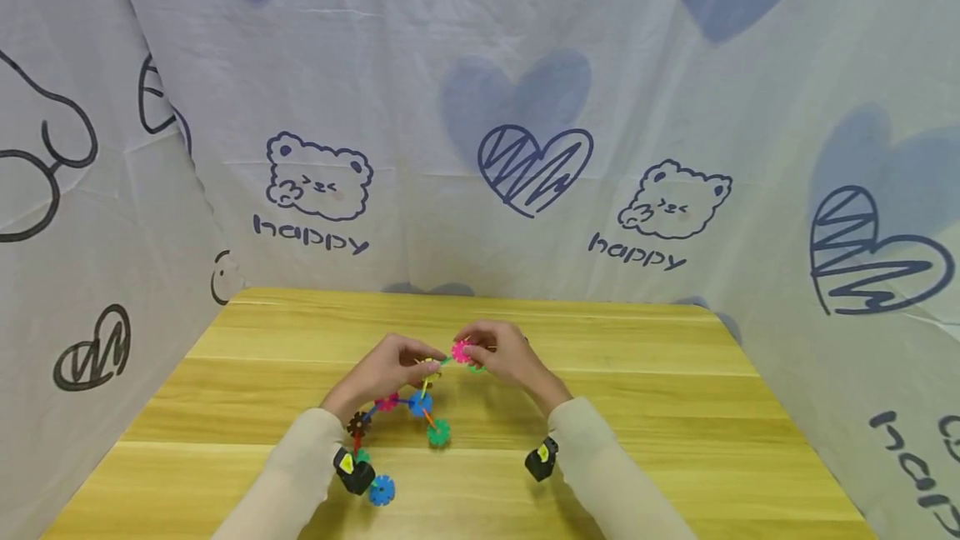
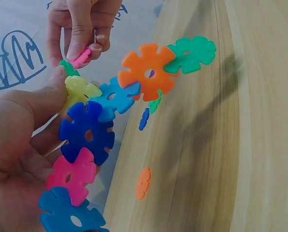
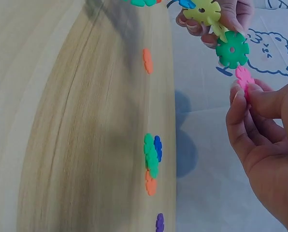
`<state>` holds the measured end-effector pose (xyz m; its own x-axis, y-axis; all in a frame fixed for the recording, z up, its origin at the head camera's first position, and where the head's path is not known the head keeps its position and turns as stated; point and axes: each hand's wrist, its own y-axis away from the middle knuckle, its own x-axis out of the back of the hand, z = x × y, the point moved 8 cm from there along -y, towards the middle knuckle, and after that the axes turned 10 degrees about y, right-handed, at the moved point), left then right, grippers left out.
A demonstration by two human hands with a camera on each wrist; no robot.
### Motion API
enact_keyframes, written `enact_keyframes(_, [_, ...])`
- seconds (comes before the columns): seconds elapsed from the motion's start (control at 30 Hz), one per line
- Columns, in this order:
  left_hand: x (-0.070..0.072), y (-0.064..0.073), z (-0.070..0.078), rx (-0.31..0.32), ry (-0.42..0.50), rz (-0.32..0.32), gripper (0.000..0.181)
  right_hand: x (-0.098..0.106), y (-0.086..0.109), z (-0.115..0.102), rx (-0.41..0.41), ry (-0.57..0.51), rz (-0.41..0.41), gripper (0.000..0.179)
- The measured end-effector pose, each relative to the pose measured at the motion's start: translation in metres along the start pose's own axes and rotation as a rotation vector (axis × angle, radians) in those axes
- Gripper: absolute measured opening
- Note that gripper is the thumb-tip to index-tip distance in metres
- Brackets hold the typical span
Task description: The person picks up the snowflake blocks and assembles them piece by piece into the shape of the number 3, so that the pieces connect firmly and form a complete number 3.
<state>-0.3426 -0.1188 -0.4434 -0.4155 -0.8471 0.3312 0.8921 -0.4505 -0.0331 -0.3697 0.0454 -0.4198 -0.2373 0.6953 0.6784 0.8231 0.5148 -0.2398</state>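
Note:
A chain of notched plastic snowflake discs hangs from my left hand [image 1: 392,367], which pinches it near a yellow disc [image 2: 80,91]. Blue, pink, orange and green discs run on from there; a blue disc [image 1: 382,490] forms the low end in the head view. Beyond the yellow part sits a green disc [image 3: 232,50], its face turned to the right wrist camera. My right hand [image 1: 504,350] pinches a pink disc [image 3: 244,79] between thumb and fingers. The pink disc meets the green one's rim; how deeply the slots engage, I cannot tell.
On the wooden table [image 1: 637,407] lie loose discs: an orange disc [image 2: 143,183], a green disc [image 3: 151,154], a blue disc [image 3: 158,148] and a purple disc [image 3: 160,223]. A printed white curtain [image 1: 420,190] stands behind the table's far edge.

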Motion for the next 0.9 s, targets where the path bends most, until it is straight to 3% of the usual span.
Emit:
enact_keyframes(0.4, [-0.0040, 0.0006, 0.0033, 0.000, 0.005, -0.031, 0.029, -0.0010, 0.0009, -0.0052, 0.069, 0.061, -0.052, 0.019])
enact_keyframes(0.7, [-0.0054, -0.0004, 0.0018, 0.008, -0.002, -0.045, 0.029, -0.0017, 0.0020, -0.0019, -0.015, 0.050, -0.045, 0.015])
enact_keyframes(0.9, [-0.0048, 0.0004, 0.0029, 0.003, -0.002, -0.047, 0.027, -0.0051, 0.0012, -0.0086, -0.004, 0.025, -0.021, 0.010])
